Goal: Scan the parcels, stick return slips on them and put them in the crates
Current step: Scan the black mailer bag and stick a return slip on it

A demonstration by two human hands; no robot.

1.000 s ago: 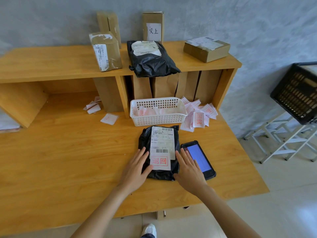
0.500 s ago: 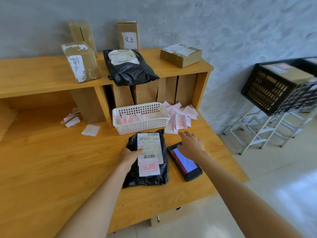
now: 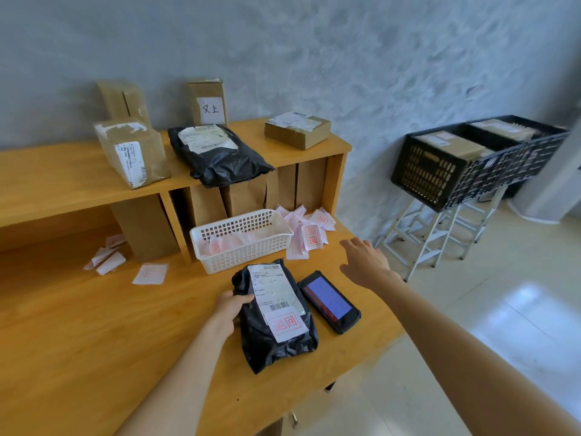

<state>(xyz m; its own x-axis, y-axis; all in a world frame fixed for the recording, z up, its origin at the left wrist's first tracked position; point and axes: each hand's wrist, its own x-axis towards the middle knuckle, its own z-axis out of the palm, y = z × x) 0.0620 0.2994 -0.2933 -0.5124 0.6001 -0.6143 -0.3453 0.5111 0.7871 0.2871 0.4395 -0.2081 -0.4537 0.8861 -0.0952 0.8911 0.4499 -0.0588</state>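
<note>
My left hand [image 3: 227, 311] grips the black parcel [image 3: 273, 322] by its left edge, thumb on top; parcel lies on the counter [image 3: 78, 335], shipping label [image 3: 273, 289] up, red-stamped return slip [image 3: 287, 323] stuck on the label's near end. My right hand [image 3: 364, 262] is off the parcel, hanging above the counter's right edge, fingers relaxed and spread, holding nothing. Scanner [image 3: 329, 301] lies just right of the parcel, screen lit blue, face up. Behind the parcel: white basket [image 3: 242, 247] with slips inside, loose slip pile [image 3: 309, 236] just right of it. More slips [image 3: 125, 262] scattered on the counter to the left. Shelf [image 3: 63, 171] above holds a second black parcel [image 3: 217, 154] and four cardboard boxes [image 3: 133, 152]. Off the counter to the right: black crates [image 3: 471, 162] on white stands [image 3: 437, 234], cardboard boxes already inside.
</note>
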